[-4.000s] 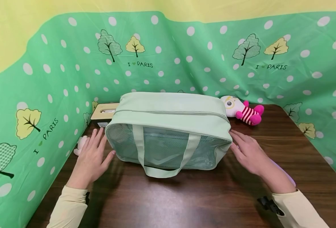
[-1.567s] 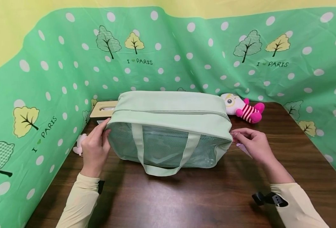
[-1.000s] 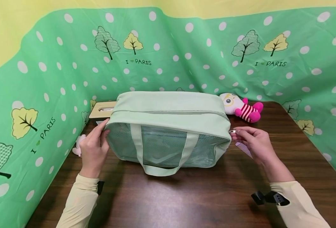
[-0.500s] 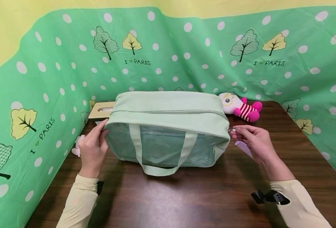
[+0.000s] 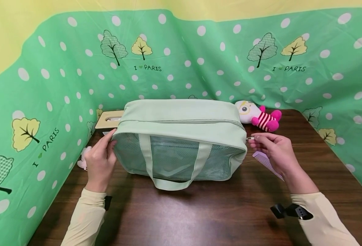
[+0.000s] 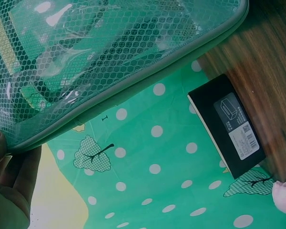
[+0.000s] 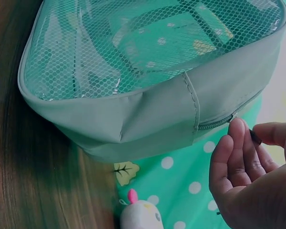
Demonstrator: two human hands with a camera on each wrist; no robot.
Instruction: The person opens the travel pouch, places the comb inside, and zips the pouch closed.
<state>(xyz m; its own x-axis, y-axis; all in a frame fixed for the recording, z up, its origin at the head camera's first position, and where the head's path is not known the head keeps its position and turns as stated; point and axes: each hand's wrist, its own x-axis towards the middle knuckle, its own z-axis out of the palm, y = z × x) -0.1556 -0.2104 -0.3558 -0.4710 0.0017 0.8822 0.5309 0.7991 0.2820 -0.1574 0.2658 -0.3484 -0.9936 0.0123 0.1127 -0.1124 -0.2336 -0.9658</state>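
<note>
A pale green bag (image 5: pixel 181 127) with see-through mesh sides stands on the table, its strap handle (image 5: pixel 171 185) hanging down in front. My left hand (image 5: pixel 101 162) pinches the bag's upper left corner edge between thumb and fingers. At the bag's right end, my right hand (image 5: pixel 276 150) pinches the metal zipper pull (image 5: pixel 250 138). In the right wrist view the zipper teeth (image 7: pixel 214 125) run along the bag's end from a stitched seam up to the fingers. Across the top the zipper line looks closed.
A purple comb (image 5: pixel 265 163) lies beneath my right hand. Behind the bag's right end lies a plush doll (image 5: pixel 261 116) in pink stripes. A wood-topped black box (image 5: pixel 108 121) stands back left, near a small pale plush (image 5: pixel 83 159). Patterned green cloth (image 5: pixel 181 51) surrounds the table.
Both hands were spread flat beside the bag earlier. The left came to grip the corner, the right to pinch the zipper pull, which has shifted slightly upward. More of the comb shows.
</note>
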